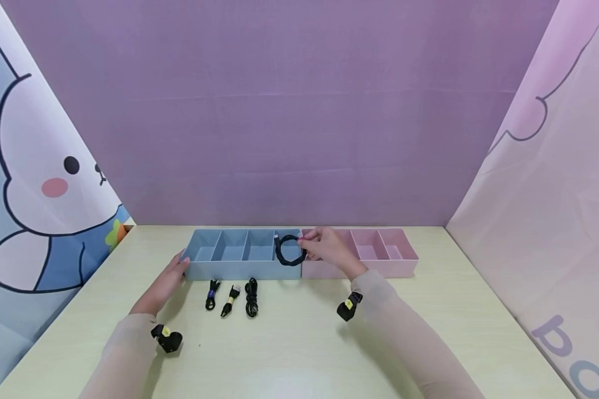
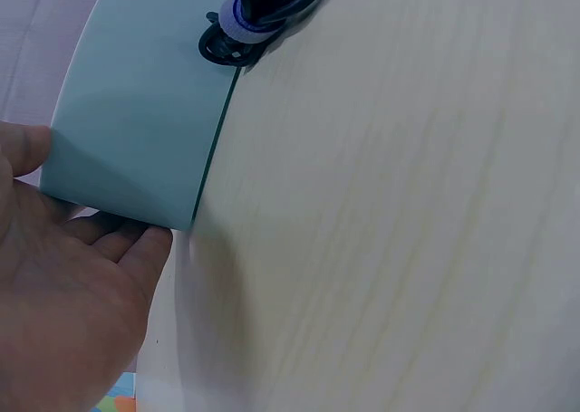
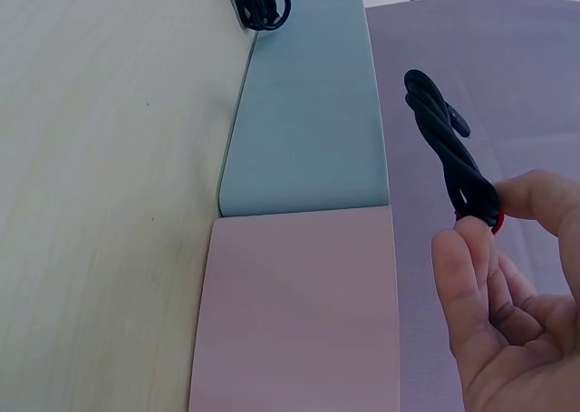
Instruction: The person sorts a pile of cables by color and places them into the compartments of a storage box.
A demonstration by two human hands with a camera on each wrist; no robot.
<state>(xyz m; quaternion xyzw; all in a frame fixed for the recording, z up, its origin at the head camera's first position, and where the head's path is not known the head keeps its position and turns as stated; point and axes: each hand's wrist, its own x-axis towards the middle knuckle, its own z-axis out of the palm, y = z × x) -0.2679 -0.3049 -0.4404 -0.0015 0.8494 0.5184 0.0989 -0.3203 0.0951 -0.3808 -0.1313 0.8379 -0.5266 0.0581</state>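
My right hand (image 1: 331,248) pinches a coiled black cable (image 3: 444,145) by its red tie, between thumb and fingers. In the head view the coiled cable (image 1: 278,256) hangs as a ring above the right end of the blue divided box (image 1: 242,271), near where it meets the pink divided box (image 1: 359,270). My left hand (image 1: 167,282) rests against the blue box's left end, the thumb at its upper edge and the fingers along the end wall (image 2: 118,215). Inside the rightmost blue compartment, the view is partly covered by the cable and hand.
Three bundled black cables lie before the blue box: one with a purple tie (image 1: 211,294), one with a yellowish tie (image 1: 231,301), and a thicker one (image 1: 252,297). A purple backdrop (image 1: 289,122) stands behind the table (image 1: 279,354), with printed cloths at both sides.
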